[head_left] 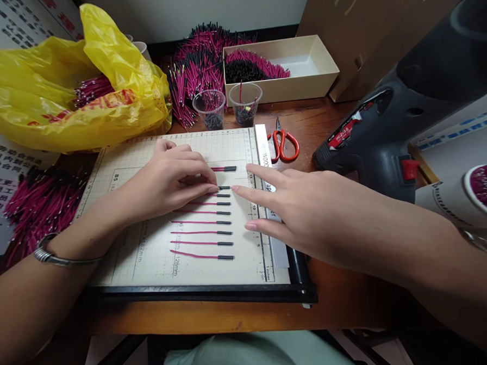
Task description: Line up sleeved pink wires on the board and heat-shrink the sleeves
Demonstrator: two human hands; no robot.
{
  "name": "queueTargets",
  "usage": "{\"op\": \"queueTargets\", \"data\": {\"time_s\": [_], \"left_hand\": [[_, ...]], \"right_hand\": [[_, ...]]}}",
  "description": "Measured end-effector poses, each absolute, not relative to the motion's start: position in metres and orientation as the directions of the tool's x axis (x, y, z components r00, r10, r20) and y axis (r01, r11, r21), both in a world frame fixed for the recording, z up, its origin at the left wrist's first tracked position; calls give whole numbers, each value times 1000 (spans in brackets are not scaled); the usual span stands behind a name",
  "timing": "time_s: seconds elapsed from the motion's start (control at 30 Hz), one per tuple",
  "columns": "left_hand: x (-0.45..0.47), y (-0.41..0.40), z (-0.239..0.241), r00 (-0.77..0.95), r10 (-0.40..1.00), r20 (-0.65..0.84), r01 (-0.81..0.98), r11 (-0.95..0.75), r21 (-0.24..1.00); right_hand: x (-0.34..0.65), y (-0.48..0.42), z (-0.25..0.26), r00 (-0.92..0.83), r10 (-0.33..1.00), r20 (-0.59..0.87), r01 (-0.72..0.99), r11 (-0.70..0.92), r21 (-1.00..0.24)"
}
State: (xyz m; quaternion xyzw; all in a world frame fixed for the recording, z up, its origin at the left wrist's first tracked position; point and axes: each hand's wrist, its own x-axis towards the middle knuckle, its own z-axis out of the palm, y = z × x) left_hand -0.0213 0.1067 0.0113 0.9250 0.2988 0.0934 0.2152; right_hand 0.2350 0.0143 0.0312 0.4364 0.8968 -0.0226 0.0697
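Note:
Several thin magenta wires with black sleeves [225,243] lie in a column on the cream, grid-marked cutting board [142,275]. At the upper end of the column my left hand [173,175] pinches one wire [225,188], with its black end sticking out past the thumb and finger. Just above it, more black-tipped wire [228,168] shows from beside the fingers; how many pieces lie there is hidden. My right hand [293,201] reaches in from the right with fingers spread, holding nothing. Its index and middle fingertips are over the board's ruler edge, one close to the pinched wire's black end.
Behind the board stand two clear cups [211,119] and a cream box [304,86] with wires, beside a wire heap [200,59]. Red-handled scissors [288,147] and a black heat gun [371,127] lie right. A yellow bag [121,121] sits left; a paper cup [444,199] stands far right.

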Motion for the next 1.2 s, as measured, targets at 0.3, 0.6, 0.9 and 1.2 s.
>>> {"op": "queueTargets", "data": {"time_s": [0.3,0.6,0.9,1.2], "left_hand": [[-22,106,14,809,587,30,509,-725,464],[-21,107,12,805,592,17,517,-716,469],[-21,106,11,811,584,39,500,-726,472],[-21,106,9,812,581,57,489,-730,477]], "right_hand": [[236,15,35,-603,782,-160,789,614,27],[236,13,31,-615,781,-107,782,622,49],[233,14,36,-606,775,-181,784,620,31],[235,13,33,-639,758,-127,762,647,29]]}}
